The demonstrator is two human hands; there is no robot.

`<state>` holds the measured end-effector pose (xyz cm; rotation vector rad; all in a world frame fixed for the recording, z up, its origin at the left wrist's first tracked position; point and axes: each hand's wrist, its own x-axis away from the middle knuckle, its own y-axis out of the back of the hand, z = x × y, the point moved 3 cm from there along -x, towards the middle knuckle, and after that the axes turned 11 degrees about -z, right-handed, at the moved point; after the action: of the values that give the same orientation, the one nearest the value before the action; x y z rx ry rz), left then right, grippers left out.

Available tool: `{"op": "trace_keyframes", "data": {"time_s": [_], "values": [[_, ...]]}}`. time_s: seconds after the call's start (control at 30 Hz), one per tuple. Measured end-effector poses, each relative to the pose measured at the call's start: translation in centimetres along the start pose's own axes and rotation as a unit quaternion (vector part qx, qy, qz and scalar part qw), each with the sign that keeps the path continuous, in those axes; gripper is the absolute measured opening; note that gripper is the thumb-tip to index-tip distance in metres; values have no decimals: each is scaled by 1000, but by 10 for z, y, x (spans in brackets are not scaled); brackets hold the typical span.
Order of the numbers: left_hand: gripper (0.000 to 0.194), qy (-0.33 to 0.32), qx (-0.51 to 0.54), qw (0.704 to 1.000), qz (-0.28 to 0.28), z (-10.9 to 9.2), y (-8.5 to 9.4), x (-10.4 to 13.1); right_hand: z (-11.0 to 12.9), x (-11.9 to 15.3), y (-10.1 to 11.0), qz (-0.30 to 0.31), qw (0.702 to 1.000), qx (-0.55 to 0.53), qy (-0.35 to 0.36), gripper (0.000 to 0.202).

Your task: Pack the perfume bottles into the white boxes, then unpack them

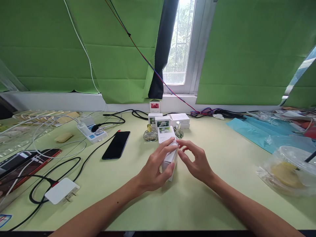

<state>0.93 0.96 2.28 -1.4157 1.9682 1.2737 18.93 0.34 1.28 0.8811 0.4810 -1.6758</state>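
A small white box (169,162) lies on the pale table with its length pointing away from me. My left hand (156,168) is closed over it, thumb on the near part and fingers across the far top. At the box's far right edge, my right hand (196,162) has its thumb and index finger bent against the cardboard. Just beyond stand white boxes with flower pictures, the nearest a white flower box (165,133). A glass perfume bottle with a gold cap (150,135) is to their left, and a silver-capped perfume bottle (178,131) is to their right.
A black phone (116,145), a power strip (92,131), a white charger (62,191) and looping cables occupy the left. On the right are blue plastic sheeting (254,131) and a bagged clear cup (291,168). A box with a red picture (154,107) stands near the wall.
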Motion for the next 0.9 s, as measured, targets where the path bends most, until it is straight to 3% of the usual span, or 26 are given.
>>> {"op": "trace_keyframes", "data": {"time_s": [0.57, 0.9], "values": [[46, -5, -7, 1000, 4, -1, 0, -1, -2, 1, 0, 3, 1000, -5, 2, 28], [36, 28, 14, 999, -1, 2, 1, 0, -2, -1, 0, 3, 1000, 1, 1, 28]]}}
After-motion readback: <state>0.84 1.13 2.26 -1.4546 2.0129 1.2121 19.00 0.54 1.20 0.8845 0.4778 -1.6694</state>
